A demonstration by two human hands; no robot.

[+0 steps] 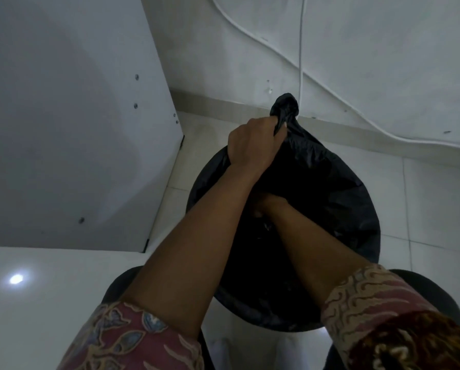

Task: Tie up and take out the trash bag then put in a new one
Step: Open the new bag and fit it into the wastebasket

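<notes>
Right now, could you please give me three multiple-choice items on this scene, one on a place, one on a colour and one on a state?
1. Where is the left hand?
A. Flat on the floor
B. At the far side of the trash bag, gripping a gathered bunch of it
C. On the white cable

2. What colour is the trash bag?
A. Black
B. White
C. Blue

3. What is the state of the bag?
A. Lifted clear and carried away
B. Lying flat and folded
C. In the bin, its top being gathered

Answers:
1 B, the fingers close around a twisted tuft of plastic at the far edge.
2 A, the plastic is black throughout.
3 C, the bag sits in the round bin while the right hand holds the plastic nearer the middle.
</notes>
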